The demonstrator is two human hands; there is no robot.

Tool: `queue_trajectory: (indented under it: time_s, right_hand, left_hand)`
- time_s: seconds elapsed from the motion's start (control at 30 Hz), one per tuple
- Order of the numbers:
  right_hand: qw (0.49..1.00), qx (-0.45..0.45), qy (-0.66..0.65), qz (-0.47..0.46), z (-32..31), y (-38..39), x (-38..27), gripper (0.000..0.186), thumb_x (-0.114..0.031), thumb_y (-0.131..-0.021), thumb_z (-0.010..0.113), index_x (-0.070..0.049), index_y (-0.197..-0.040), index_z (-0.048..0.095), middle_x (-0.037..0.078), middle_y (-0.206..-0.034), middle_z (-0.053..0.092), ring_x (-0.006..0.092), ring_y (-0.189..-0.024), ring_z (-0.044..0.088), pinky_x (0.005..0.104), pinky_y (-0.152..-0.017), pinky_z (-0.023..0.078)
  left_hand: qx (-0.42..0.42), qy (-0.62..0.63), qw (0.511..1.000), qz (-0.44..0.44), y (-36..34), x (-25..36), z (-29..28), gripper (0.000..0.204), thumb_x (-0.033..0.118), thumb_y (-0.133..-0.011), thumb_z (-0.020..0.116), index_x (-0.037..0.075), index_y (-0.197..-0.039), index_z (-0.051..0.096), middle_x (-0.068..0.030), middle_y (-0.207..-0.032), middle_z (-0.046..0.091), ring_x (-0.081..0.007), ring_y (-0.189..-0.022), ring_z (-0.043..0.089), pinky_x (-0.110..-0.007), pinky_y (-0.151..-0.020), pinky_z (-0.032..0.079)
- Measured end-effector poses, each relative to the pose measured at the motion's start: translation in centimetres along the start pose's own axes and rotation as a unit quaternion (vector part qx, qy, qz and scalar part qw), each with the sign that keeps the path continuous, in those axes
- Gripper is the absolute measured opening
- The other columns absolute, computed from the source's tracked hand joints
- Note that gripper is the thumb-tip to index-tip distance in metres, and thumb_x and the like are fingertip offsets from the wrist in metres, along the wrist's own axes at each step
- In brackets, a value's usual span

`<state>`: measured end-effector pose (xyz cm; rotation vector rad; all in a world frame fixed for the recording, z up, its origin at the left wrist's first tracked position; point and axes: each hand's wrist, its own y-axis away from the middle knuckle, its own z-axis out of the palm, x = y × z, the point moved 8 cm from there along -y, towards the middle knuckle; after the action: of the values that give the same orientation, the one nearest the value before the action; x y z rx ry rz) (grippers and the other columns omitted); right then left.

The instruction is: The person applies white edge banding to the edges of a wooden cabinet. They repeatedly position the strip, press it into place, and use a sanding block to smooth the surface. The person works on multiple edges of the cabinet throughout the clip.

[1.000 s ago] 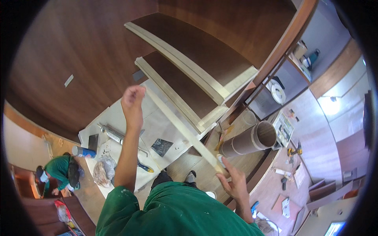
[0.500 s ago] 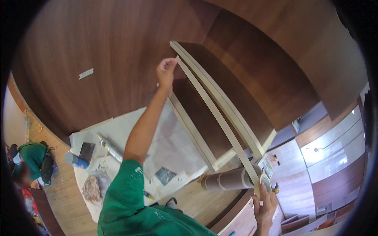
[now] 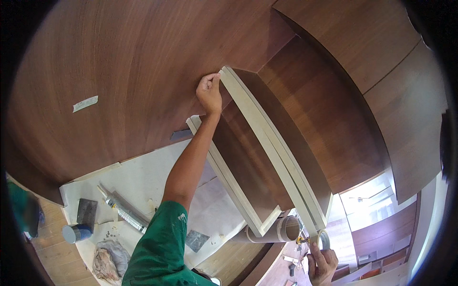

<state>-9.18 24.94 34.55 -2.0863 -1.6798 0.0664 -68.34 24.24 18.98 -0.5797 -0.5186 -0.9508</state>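
My left hand (image 3: 210, 95) is up at the far end of the upper shelf (image 3: 286, 121). Its fingers pinch the end of a strip of masking tape (image 3: 260, 135), which lies close along the shelf's front edge. At the near right, my right hand (image 3: 322, 267) grips the tape roll (image 3: 324, 240), with the strip running taut between both hands. Pale tape also lines the edge of the lower shelf (image 3: 222, 180). Both shelves are dark brown wood, set against a wood-grain panel (image 3: 143, 81). My left palm is turned partly away.
On a white covered surface (image 3: 157, 167) lie a sealant cartridge gun (image 3: 121, 212), a dark flat sheet (image 3: 87, 213), a can (image 3: 76, 233), a crumpled rag (image 3: 109, 262) and a dark square pad (image 3: 196, 240). Below the shelves is a brown cylinder (image 3: 281, 229). Another person's green sleeve (image 3: 18, 200) shows far left.
The tape strip has come closer to the upper shelf edge, and my left hand has moved nearer its far corner. My view has shifted, and the other person is now mostly out of it.
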Motion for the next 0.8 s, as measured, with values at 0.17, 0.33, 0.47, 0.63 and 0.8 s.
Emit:
queue_trajectory:
  time_s: [0.17, 0.33, 0.47, 0.63, 0.8]
  right_hand:
    - [1.0, 0.009, 0.001, -0.008, -0.3, -1.8, -1.5, 0.046, -0.007, -0.09, 0.075, -0.01, -0.135, 0.069, 0.012, -0.079, 0.06, 0.0296, -0.068, 0.054, 0.0435, -0.063, 0.045]
    - [0.999, -0.001, 0.039, 0.018, 0.4, -1.3, -0.2, 0.044, -0.006, -0.09, 0.075, -0.009, -0.133, 0.069, 0.014, -0.082, 0.062, 0.0324, -0.072, 0.056, 0.0455, -0.066, 0.047]
    - [0.998, -0.009, 0.052, 0.039, 1.2, -0.8, 0.6, 0.038, -0.006, -0.09, 0.075, -0.007, -0.128, 0.071, 0.016, -0.084, 0.063, 0.034, -0.074, 0.058, 0.0461, -0.066, 0.048]
    - [0.998, -0.002, 0.041, 0.039, 1.6, -1.3, 1.0, 0.034, -0.005, -0.09, 0.074, -0.004, -0.123, 0.073, 0.017, -0.084, 0.063, 0.0353, -0.073, 0.059, 0.0466, -0.065, 0.048]
    - [0.998, 0.007, 0.04, 0.04, 2.1, -1.3, 1.5, 0.032, -0.004, -0.09, 0.074, -0.004, -0.123, 0.073, 0.018, -0.084, 0.064, 0.0353, -0.072, 0.06, 0.0457, -0.064, 0.049]
  left_hand:
    - [0.061, -0.005, 0.998, 0.02, -0.1, -0.6, -0.4, 0.011, 0.012, -0.094, 0.076, 0.001, -0.093, 0.075, 0.0108, -0.064, 0.04, -0.0025, -0.059, 0.034, -0.025, -0.052, 0.029]
    - [0.077, -0.058, 0.993, 0.061, 0.4, 0.0, -0.2, 0.01, 0.013, -0.091, 0.077, 0.003, -0.092, 0.076, 0.0001, -0.059, 0.04, -0.0096, -0.054, 0.037, -0.031, -0.052, 0.034]
    - [0.079, -0.081, 0.991, 0.075, 0.7, 0.4, 0.2, 0.011, 0.015, -0.091, 0.077, 0.004, -0.093, 0.075, -0.005, -0.062, 0.054, -0.0126, -0.055, 0.048, -0.032, -0.056, 0.042]
    - [0.103, -0.091, 0.987, 0.088, 0.8, -0.1, 0.3, 0.011, 0.015, -0.092, 0.077, 0.005, -0.091, 0.073, -0.0027, -0.063, 0.052, -0.0128, -0.056, 0.047, -0.031, -0.056, 0.04]
    - [0.095, -0.118, 0.986, 0.07, 1.0, -0.5, 0.5, 0.01, 0.016, -0.092, 0.077, 0.006, -0.091, 0.073, -0.0058, -0.064, 0.058, -0.016, -0.055, 0.051, -0.033, -0.058, 0.044]
